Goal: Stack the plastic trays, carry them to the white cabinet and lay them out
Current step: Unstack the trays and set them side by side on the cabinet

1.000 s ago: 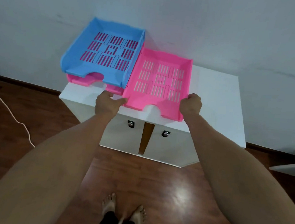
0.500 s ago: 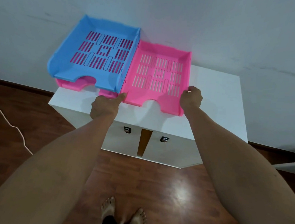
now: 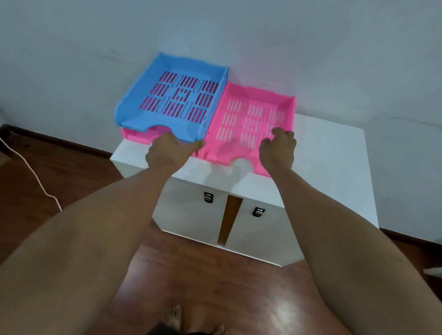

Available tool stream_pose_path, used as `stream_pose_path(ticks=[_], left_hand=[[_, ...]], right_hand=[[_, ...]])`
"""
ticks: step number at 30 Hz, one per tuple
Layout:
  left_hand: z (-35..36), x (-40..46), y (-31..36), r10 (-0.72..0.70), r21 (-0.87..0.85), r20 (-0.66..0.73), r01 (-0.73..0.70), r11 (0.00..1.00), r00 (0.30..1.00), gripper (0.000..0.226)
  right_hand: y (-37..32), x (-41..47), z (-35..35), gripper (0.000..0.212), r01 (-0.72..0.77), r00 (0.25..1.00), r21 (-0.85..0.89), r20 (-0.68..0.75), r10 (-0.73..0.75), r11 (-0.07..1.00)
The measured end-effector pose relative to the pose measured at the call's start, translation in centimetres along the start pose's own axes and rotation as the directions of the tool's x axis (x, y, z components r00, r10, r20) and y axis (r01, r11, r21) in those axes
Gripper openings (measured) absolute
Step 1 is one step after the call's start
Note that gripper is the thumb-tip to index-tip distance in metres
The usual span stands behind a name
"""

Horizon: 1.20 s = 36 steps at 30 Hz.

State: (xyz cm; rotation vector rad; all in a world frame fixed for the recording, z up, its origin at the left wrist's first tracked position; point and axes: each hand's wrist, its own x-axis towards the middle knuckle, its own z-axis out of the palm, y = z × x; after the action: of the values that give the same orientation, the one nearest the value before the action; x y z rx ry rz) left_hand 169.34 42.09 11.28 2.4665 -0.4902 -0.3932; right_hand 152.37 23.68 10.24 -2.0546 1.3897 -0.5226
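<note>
Lying on the top of the low white two-door cabinet (image 3: 329, 160) in the middle of the frame, a pink slotted plastic tray (image 3: 247, 116) sits flat against the pale wall, its scooped front edge facing the lower part of the frame. Just beside it toward the left of the frame, touching along one side, a blue slotted plastic tray (image 3: 168, 84) rests stacked on a second pink plastic tray (image 3: 135, 135), of which only the front lip shows under the blue one.

The left hand (image 3: 169, 154) hovers at the front near the corner where the blue and pink trays meet, fingers loosely curled with the thumb stretched toward the pink tray's left edge; whether it touches is not clear, and it grips nothing. The right hand (image 3: 278, 149) hangs over the pink tray's front right area, fingers spread and relaxed, clasping nothing.

A white cable (image 3: 22, 159) trails across the brown wooden floor (image 3: 218, 286) at lower left. Bare toes (image 3: 173, 319) show at the bottom centre.
</note>
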Motion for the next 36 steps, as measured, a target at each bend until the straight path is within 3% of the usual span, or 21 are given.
stream_pose_path(ticks=[4,8,19,23,27,32,36], left_hand=[[-3.6,0.8,-0.7,0.089,-0.065,-0.040,-0.092,0.994,0.995,0.063],[-6.7,3.0,-1.6,0.133,-0.018,-0.100,-0.135,0.991,0.986,0.054],[-11.3,12.8,-6.1,0.192,0.008,-0.038,-0.192,0.981,0.981,0.061],[-11.4,15.9,-7.1,0.216,0.032,0.019,-0.216,0.976,0.976,0.057],[-11.3,17.6,-7.5,0.226,0.038,0.058,-0.228,0.973,0.972,0.052],[-10.8,19.2,-7.9,0.199,0.017,0.097,-0.202,0.979,0.975,0.031],[-10.9,19.1,-7.6,0.162,-0.011,0.081,-0.162,0.987,0.983,0.027]], right_hand=[[-3.5,-1.9,1.3,0.045,0.089,0.991,0.110,0.087,-0.099,0.990],[-7.0,-3.0,2.7,0.047,0.135,0.984,0.133,0.101,-0.149,0.982],[-13.6,-2.8,8.8,0.057,0.031,0.997,0.145,0.068,-0.041,0.989],[-14.3,-2.2,11.1,0.047,-0.042,0.997,0.097,0.071,0.035,0.994],[-14.8,-1.5,12.8,0.022,-0.083,0.995,0.088,0.053,0.079,0.993],[-15.1,-0.7,13.6,0.002,-0.131,0.991,0.064,0.022,0.130,0.989],[-15.5,-0.5,13.6,0.010,-0.182,0.982,0.126,-0.015,0.186,0.975]])
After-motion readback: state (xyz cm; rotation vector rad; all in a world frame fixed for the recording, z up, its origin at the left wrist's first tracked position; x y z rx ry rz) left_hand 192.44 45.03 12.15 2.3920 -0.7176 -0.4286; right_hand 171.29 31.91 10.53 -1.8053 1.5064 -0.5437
